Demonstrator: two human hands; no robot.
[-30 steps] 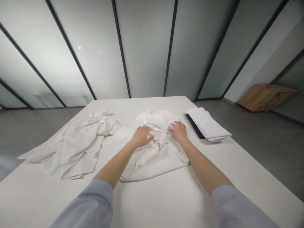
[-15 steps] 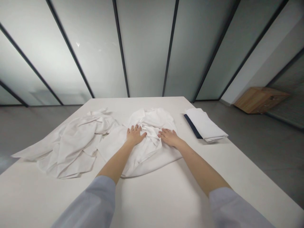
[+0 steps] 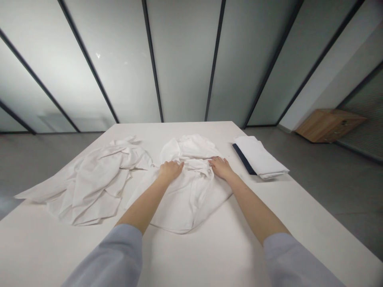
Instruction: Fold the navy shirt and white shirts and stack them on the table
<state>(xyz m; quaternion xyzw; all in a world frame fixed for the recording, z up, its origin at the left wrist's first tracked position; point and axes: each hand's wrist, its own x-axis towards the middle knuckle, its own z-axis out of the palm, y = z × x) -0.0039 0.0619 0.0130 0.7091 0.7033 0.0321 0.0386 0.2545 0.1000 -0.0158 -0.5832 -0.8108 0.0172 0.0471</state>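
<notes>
The one head-worn camera is looking forward and down from just above the person's left hand (image 3: 170,170) and right hand (image 3: 221,167), facing along the white desk (image 3: 209,255) toward a frosted glass wall (image 3: 179,59), and is taking in the grey floor (image 3: 329,191) on both sides.

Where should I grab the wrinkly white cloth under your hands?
Probably by the near edge of the white cloth, coming from your side of the white table. That edge lies low and smooth, so fingers can slip under it. The middle is bunched up beneath the left hand and right hand, so it looks harder to hold.
</notes>
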